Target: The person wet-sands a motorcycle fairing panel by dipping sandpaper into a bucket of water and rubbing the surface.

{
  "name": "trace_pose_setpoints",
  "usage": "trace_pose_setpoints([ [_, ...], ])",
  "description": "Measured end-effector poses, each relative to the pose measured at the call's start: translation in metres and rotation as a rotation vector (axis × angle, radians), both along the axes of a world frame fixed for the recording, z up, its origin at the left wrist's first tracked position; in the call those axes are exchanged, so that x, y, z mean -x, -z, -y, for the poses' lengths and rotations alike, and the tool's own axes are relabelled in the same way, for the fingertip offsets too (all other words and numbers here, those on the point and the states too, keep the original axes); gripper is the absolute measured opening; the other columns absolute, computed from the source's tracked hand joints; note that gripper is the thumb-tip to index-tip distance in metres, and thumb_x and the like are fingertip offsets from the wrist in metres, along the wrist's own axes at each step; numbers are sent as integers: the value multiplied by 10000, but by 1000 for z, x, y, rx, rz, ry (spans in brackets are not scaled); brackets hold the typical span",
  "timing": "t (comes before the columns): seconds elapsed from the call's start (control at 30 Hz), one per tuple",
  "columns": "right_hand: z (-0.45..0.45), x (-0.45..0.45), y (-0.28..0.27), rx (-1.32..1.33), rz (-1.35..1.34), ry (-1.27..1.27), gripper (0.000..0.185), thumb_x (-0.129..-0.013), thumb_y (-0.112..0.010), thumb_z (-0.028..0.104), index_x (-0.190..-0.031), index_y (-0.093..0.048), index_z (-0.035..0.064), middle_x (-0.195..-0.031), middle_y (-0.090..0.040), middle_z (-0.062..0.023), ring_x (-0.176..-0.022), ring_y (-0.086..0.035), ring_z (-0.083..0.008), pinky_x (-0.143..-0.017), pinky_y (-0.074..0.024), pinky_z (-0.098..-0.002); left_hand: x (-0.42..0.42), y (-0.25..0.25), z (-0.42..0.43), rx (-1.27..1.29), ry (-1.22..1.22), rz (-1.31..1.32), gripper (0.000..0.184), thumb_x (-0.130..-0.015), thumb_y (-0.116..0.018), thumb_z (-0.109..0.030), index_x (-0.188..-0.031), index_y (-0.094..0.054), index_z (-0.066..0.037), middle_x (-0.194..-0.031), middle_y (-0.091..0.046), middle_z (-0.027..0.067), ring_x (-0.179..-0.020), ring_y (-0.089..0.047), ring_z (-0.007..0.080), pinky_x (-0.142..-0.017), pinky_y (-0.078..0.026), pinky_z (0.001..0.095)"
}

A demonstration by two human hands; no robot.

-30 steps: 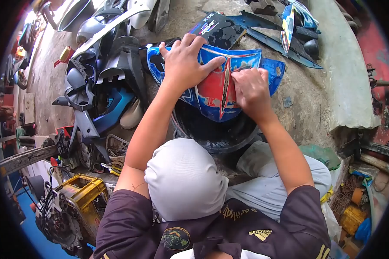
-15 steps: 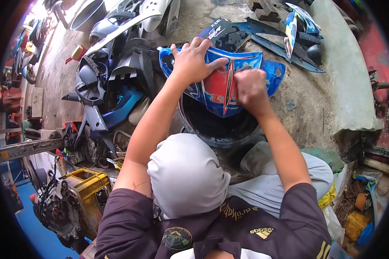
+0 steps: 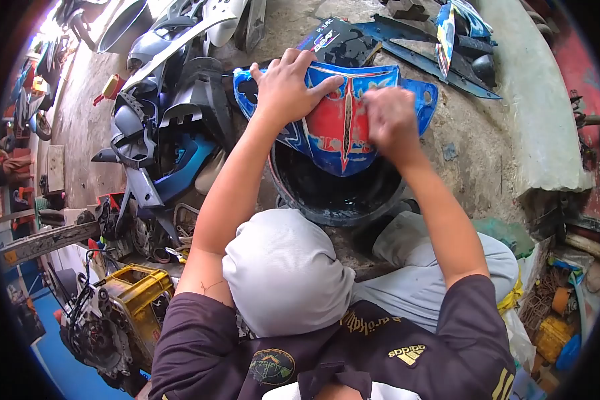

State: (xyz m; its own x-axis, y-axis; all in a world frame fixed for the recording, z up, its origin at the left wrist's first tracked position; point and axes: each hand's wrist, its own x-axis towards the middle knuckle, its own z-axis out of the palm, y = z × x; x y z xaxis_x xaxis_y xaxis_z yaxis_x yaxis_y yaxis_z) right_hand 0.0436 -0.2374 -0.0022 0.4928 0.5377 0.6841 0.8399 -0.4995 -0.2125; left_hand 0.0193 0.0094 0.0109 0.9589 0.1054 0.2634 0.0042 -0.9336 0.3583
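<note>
A blue and red plastic panel [image 3: 333,127] with worn paint and a dark central slit lies over a round black basin [image 3: 333,200]. My left hand [image 3: 289,88] rests on the panel's upper left part, fingers spread over its top edge and thumb pointing right toward the slit. On the right half, my right hand [image 3: 391,123] is closed against the painted surface, blurred by motion. Whatever its fingers press or hold is hidden.
Dark and white plastic body parts [image 3: 193,100] are heaped on the left. Beyond the panel lie a black panel [image 3: 340,47] and long blue-black pieces [image 3: 420,57]. A yellow crate [image 3: 140,293] and engine parts [image 3: 100,327] are at lower left.
My right hand has made small movements over the right half of the panel, its fingers staying closed. My left hand stays on the panel's upper left. The view has shifted slightly.
</note>
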Motion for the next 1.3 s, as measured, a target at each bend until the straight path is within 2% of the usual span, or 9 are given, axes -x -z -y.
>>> trace_pose_setpoints([
  [0.27,-5,6,1,-1,-37,-2,96,-982,-646,103,-1054,-709,92,-941,-657,-86,-938,-655,-289,-911,-437,-458,1,3,1,2,8,43,815,-887,-683,-842,-1330,-722,-159,-1378,-681,110,-1306,-666,392,-1168,-258,815],
  [0.4,5,-14,-2,-157,-215,308,86,-991,-665,105,-1065,-707,90,-964,-689,-87,-959,-682,-297,-935,-455,-470,3,4,2,-13,11,78,808,-884,-690,-836,-1323,-728,-158,-1367,-685,100,-1289,-672,385,-1166,-258,815],
  [0.5,0,4,4,-37,-45,77,88,-1010,-666,109,-1061,-734,88,-978,-725,-95,-967,-705,-303,-934,-467,-474,6,4,1,-12,9,75,808,-882,-695,-832,-1325,-729,-157,-1366,-684,98,-1281,-676,380,-1165,-257,815],
  [0.67,18,-25,7,-168,-149,321,104,-980,-687,90,-1074,-730,83,-967,-719,-77,-944,-703,-286,-930,-464,-475,7,5,3,-12,12,92,800,-888,-703,-819,-1326,-730,-150,-1368,-683,94,-1286,-674,373,-1174,-251,808],
  [0.8,-1,12,-9,15,-77,29,93,-1016,-655,120,-1026,-743,90,-990,-741,-104,-964,-706,-311,-891,-451,-479,7,3,2,-8,10,79,790,-892,-705,-813,-1317,-733,-148,-1370,-681,82,-1300,-665,364,-1182,-249,802],
  [0.9,8,-14,-3,-137,-164,366,76,-998,-664,112,-1033,-729,95,-984,-723,-90,-962,-691,-297,-910,-440,-485,8,4,3,-13,8,88,784,-894,-699,-818,-1304,-734,-150,-1365,-681,77,-1302,-663,357,-1184,-250,801],
  [1.03,-12,21,-1,-24,-43,112,93,-1003,-642,125,-1024,-732,115,-971,-721,-58,-973,-688,-287,-903,-432,-477,9,4,4,17,14,96,761,-898,-703,-809,-1284,-735,-154,-1367,-681,73,-1297,-663,355,-1190,-248,797],
  [1.13,5,-13,7,-176,-107,409,86,-985,-651,121,-1030,-725,126,-951,-696,-46,-970,-677,-263,-912,-430,-474,9,5,5,6,18,127,733,-899,-721,-785,-1274,-735,-155,-1435,-670,62,-1374,-622,345,-1198,-236,792],
  [1.3,-1,10,5,-19,-9,145,99,-986,-650,130,-1040,-732,129,-947,-705,-40,-957,-680,-255,-884,-433,-468,12,4,6,-13,21,124,713,-919,-729,-740,-1300,-712,-138,-1484,-650,53,-1425,-586,346,-1198,-257,746],
])
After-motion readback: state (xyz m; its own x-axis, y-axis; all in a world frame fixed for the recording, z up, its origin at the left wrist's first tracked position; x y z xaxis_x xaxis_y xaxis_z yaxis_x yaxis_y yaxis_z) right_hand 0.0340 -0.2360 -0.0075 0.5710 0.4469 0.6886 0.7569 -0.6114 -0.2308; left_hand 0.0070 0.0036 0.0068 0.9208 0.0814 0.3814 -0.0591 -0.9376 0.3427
